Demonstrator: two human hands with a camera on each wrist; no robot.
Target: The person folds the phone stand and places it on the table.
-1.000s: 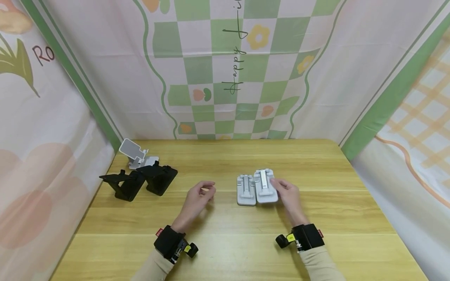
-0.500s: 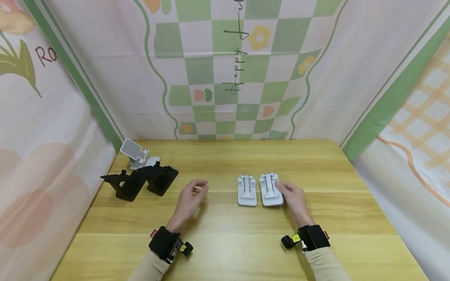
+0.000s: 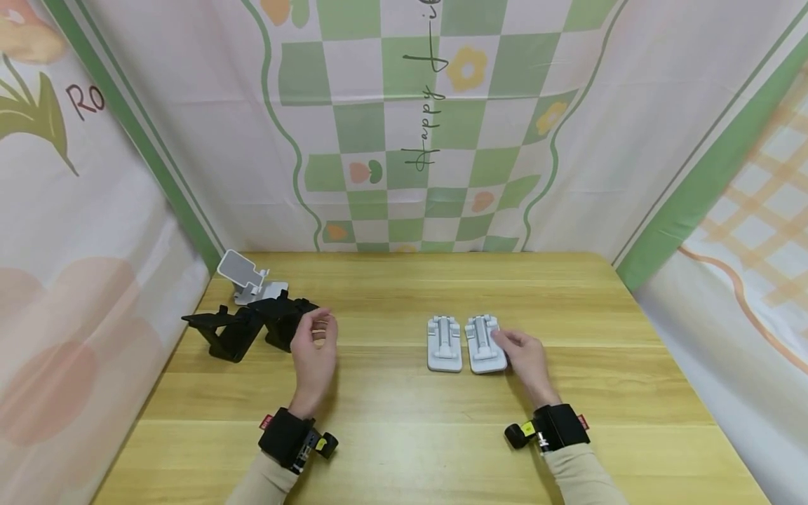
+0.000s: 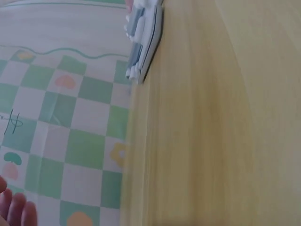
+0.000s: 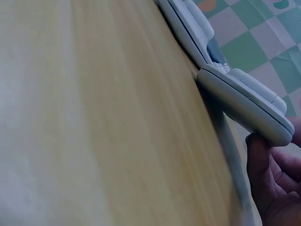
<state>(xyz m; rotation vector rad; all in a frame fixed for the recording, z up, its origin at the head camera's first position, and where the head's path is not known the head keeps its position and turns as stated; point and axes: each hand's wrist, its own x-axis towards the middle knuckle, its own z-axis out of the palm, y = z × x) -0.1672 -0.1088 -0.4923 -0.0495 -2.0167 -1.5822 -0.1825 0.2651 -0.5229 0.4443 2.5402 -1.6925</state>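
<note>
Two white folded phone stands lie side by side on the table in the head view, the left one flat. My right hand pinches the right-hand folded stand by its right edge. In the right wrist view that stand is tilted, its held edge raised off the wood with a fingertip under it. My left hand, fingers loosely curled and holding nothing, is above the table beside a black unfolded phone stand, partly covering it. Only a few left fingertips show in the left wrist view.
A second black unfolded stand is at the left, and a white and grey unfolded stand sits behind the black pair. The wooden table meets a patterned cloth backdrop at its far edge.
My right hand has shifted the right-hand folded stand rightward and lowered it, widening the gap between the two white stands. My left hand has moved left toward the black stands.
</note>
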